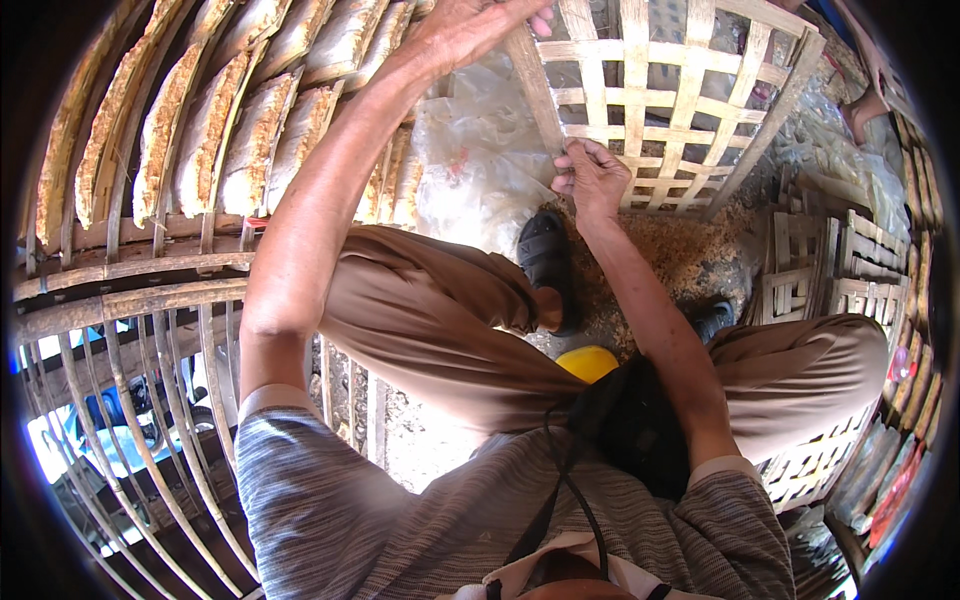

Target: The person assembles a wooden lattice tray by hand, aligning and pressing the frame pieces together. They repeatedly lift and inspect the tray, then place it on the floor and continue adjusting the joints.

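A woven bamboo panel (632, 60) in a wooden frame stands tilted in front of me at the top of the view. My left hand (475, 35) is closed at the upper end of its left rail, partly cut off by the picture's edge. At the lower end of that rail, my right hand (597, 178) has its fingers curled and pressed against the frame's corner. Crumpled clear plastic sheeting (470, 150) lies behind and to the left of the panel.
On the left, a bamboo rack (130, 268) bears rows of pale slabs (210, 130) with rough golden edges. More woven panels (790, 255) are stacked at right. Brown crumbs (690, 240) cover the floor by my sandal (545, 255). Something yellow (588, 363) sits between my legs. Another person's foot (862, 115) shows at upper right.
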Demonstrator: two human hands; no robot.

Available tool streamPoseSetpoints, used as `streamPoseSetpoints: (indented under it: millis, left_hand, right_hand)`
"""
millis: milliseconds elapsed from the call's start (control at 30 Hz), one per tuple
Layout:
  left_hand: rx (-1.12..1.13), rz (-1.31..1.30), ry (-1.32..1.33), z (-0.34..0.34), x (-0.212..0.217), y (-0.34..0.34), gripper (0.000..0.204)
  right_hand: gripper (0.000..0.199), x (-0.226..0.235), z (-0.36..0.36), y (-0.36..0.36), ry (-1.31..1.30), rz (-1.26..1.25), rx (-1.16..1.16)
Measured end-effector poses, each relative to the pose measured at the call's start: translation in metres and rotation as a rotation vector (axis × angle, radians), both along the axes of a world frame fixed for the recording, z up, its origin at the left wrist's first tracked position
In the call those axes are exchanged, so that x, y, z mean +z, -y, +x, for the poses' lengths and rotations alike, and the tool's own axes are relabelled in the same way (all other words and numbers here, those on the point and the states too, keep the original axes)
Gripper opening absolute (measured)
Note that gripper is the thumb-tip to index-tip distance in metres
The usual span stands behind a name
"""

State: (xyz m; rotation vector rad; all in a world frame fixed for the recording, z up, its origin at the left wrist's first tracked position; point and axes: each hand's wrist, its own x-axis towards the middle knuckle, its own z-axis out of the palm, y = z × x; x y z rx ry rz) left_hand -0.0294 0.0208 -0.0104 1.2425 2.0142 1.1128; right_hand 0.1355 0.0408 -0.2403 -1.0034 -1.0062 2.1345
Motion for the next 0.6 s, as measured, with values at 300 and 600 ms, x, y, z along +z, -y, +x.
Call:
streamPoseSetpoints:
  millis: [300,600]
  left_hand:
    - [-0.002,0.004,-0.063,-0.002,-0.002,-0.001,0.033]
    - [-0.021,-0.003,-0.016,-0.004,-0.002,0.004,0.034]
  right_hand:
    - [0.033,-0.009,0.024,-0.024,0.322,0.434,0.618]
    - [0.036,0.037,0.027,-0.051,0.518,0.461,0.706]
